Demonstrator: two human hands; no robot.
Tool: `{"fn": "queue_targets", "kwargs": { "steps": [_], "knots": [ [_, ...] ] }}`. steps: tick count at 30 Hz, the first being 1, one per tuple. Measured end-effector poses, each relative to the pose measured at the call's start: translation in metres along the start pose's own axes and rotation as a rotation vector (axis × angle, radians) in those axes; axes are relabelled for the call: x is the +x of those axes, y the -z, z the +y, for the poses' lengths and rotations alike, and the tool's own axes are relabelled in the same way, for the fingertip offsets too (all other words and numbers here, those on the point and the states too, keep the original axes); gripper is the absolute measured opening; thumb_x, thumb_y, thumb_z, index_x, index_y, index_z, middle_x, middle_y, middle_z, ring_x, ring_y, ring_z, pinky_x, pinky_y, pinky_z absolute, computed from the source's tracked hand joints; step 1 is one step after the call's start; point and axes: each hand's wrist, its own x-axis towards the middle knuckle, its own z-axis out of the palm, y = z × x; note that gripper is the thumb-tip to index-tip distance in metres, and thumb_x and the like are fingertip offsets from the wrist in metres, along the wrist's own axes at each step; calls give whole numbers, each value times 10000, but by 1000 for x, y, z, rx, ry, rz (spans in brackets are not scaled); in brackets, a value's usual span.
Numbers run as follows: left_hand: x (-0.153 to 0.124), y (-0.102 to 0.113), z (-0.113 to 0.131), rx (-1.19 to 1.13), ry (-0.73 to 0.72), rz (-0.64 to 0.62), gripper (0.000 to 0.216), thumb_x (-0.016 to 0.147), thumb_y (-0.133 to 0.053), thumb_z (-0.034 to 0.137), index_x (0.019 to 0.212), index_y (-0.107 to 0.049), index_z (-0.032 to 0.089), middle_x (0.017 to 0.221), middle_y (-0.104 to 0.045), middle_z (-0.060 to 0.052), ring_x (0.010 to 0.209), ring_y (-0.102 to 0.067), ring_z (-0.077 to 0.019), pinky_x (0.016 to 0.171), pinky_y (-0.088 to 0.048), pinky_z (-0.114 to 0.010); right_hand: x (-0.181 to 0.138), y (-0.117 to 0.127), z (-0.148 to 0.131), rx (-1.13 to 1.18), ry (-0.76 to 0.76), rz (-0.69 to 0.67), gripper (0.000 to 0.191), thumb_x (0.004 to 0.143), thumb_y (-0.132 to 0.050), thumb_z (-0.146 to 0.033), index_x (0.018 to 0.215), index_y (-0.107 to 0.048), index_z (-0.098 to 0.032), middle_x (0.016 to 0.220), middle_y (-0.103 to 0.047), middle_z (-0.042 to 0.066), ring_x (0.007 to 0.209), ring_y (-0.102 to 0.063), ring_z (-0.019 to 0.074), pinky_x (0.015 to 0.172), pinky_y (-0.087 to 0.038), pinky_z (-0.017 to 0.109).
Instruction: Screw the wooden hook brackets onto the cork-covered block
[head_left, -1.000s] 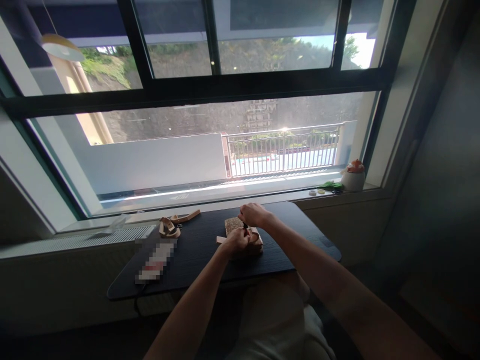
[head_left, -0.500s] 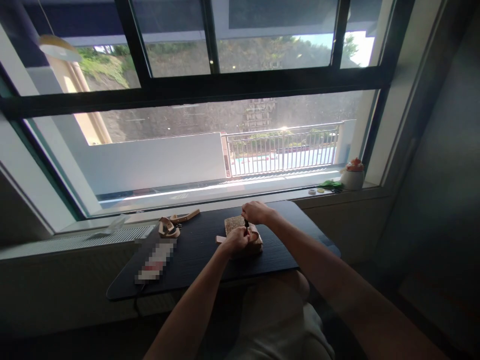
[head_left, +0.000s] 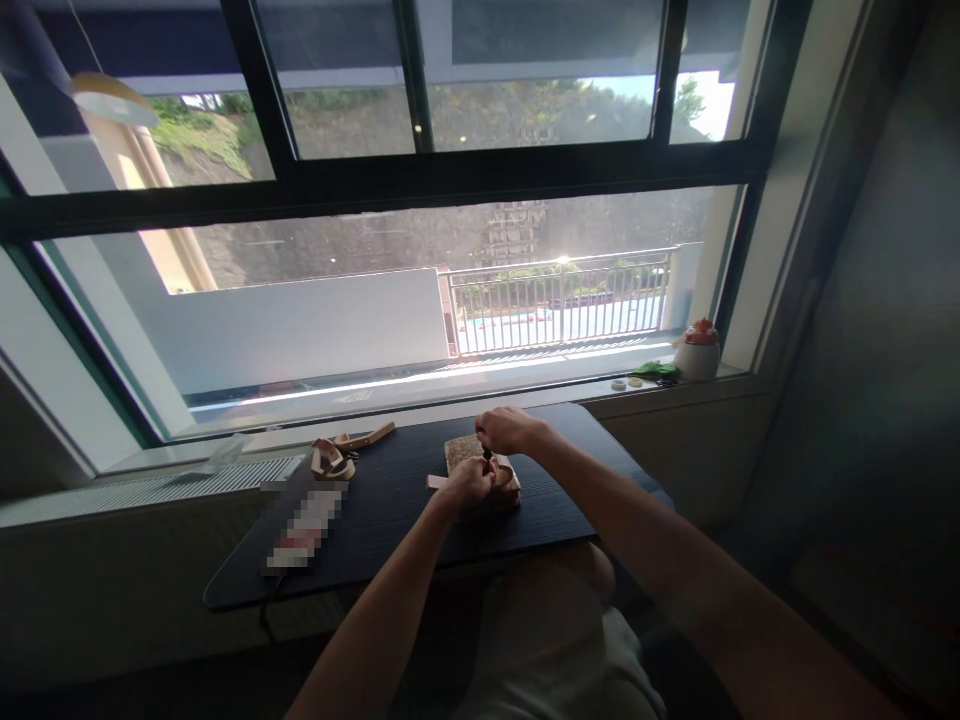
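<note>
1. The leather piece (head_left: 507,482) sits on a cork block (head_left: 456,450) mid-bench (head_left: 390,525), a bit toward the far edge. The left hand (head_left: 466,487) curls over its near side with the fingers pressed onto it.
2. The right hand (head_left: 508,430) has its fingers pinched on a small dark tool (head_left: 487,457), tip down on the leather.
3. I'd say drive the tool straight down and let the cork take the tip. Mind those left fingers, they're really close.
4. Spare straps (head_left: 335,460) lie far left, well apart.

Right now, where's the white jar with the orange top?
Head view: the jar sits far right on the windowsill, beside a green scrap.
</note>
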Motion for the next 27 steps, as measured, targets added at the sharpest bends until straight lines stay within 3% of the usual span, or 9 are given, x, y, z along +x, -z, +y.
{"fn": "queue_targets", "kwargs": {
  "steps": [11, 19, 27],
  "knots": [
    [-4, 0, 0, -12, -8, 9, 179, 775, -470, 263, 782, -610, 151, 723, -627, -48, 665, -566, -155, 593, -367, -262, 2, -9, 5, -3, -64, 21, 390, 862, -359, -343, 978, -636, -95, 991, -647, 179, 904, -597, 237, 700, -423, 281],
    [-2, 3, 5, -5, 0, -2, 181, 756, -478, 224, 703, -624, 131, 688, -627, -50, 670, -571, -155, 617, -384, -260, -1, 7, 2, -15, 10, -8, 295, 805, -465, -298, 1010, -640, -180, 1014, -657, 105, 905, -599, 206, 713, -422, 262],
    [-5, 2, 5, -36, 25, 2, 133, 745, -498, 224, 738, -616, 164, 687, -625, -50, 621, -556, -146, 562, -367, -256, 0, 0, 4, -35, 9, 9, 292, 819, -448, -273, 948, -664, -127, 961, -669, 134, 882, -603, 209, 717, -420, 255]
  ]
}}
